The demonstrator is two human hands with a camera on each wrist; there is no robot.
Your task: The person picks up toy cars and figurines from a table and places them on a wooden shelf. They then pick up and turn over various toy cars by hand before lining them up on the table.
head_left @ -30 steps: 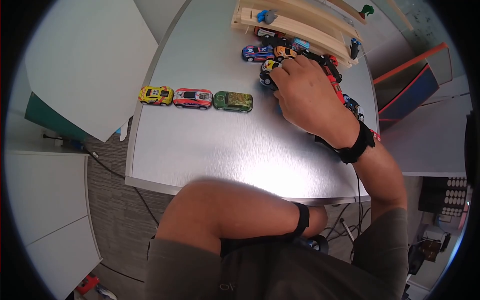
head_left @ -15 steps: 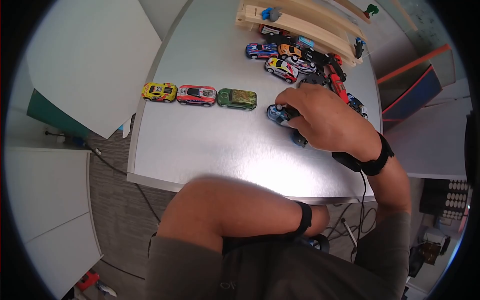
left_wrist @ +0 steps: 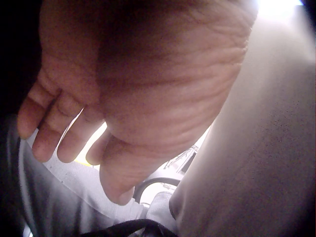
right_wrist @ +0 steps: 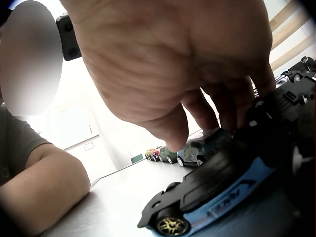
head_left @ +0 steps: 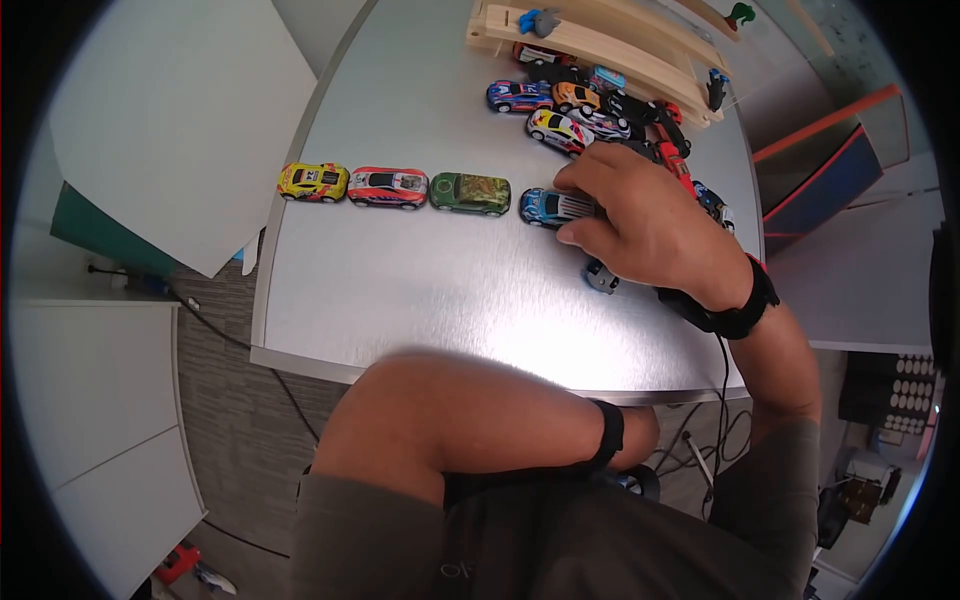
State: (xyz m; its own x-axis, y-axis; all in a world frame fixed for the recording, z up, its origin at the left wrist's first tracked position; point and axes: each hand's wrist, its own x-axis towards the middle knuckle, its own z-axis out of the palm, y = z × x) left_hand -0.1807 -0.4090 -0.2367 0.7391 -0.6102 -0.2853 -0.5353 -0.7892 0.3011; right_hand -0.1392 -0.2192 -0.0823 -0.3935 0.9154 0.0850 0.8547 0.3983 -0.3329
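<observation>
A blue toy car (head_left: pixel 545 207) with a striped roof stands on the metal table, just right of a green camouflage toy car (head_left: pixel 470 193). My right hand (head_left: pixel 650 220) pinches it from above, thumb on the near side and fingers on the far side; the hand covers its right end. A red-and-white toy car (head_left: pixel 388 187) and a yellow toy car (head_left: pixel 313 182) continue the row leftward. Under my right palm, another blue car (right_wrist: pixel 217 197) lies with its black underside up. My left hand (left_wrist: pixel 148 89) hangs empty below the table edge, fingers loosely extended.
Several toy cars, among them a yellow-and-white one (head_left: pixel 558 130) and a red one (head_left: pixel 672 160), cluster beyond my right hand. Behind them stands a wooden ramp (head_left: pixel 600 55) with a small blue-and-grey figure (head_left: pixel 540 22). A cable (head_left: pixel 722 370) trails from my right wrist.
My right hand brought the blue car from the cluster toward me, then left into line with the row. It was tilted half a second ago and now stands level. The left arm stays put.
</observation>
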